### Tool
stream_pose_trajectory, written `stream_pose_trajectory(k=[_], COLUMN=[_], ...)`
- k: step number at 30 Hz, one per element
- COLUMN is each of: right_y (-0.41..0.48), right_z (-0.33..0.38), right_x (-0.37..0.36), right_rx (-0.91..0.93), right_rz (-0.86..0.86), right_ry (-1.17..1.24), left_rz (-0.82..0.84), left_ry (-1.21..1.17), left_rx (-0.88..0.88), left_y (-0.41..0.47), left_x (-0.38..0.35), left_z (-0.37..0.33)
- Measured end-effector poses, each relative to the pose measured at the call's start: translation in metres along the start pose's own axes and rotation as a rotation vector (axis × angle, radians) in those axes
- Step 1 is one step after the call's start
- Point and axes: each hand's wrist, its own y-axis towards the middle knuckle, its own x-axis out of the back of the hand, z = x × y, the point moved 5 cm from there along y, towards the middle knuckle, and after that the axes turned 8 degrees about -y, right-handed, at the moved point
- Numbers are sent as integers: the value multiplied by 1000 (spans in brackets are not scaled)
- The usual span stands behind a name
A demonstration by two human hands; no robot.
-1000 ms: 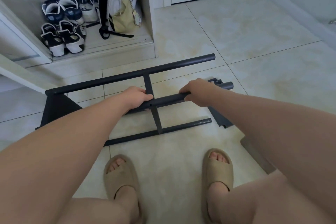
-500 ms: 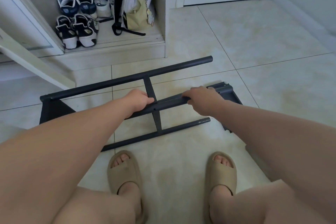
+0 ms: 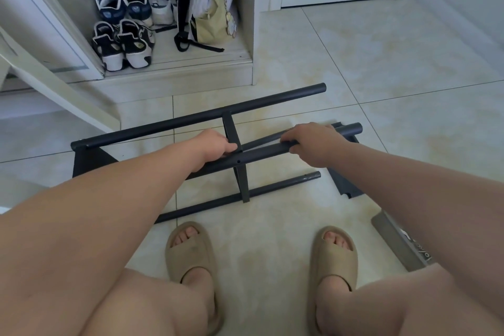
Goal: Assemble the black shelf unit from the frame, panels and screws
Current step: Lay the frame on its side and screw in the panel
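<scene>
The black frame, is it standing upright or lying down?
Lying down: the black frame has tubes running sideways along the floor; left hand and right hand hold the middle one.

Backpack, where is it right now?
In the head view, the backpack sits top centre in the open closet, just right of the sneakers and beyond the black frame on the floor.

left hand [image 3: 215,144]: fingertips hidden under the frame [image 3: 261,153] tube | right hand [image 3: 313,142]: fingertips curl out of sight round the same tube | black panel [image 3: 346,185]: right part behind the right forearm | grey flat piece [image 3: 395,240]: near end covered by the arm, print too small to read | backpack [image 3: 210,8]: top cut off
</scene>
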Motion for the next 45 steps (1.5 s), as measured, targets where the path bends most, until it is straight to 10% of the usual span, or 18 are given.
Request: stream_pose_trajectory(k=[45], right_y=[-2], right_z=[-14], right_x=[-18], right_rx=[-60], right_rz=[167], right_ry=[80], left_rz=[69], left_ry=[-53], left_rx=[5], left_y=[12], left_x=[-26], left_z=[7])
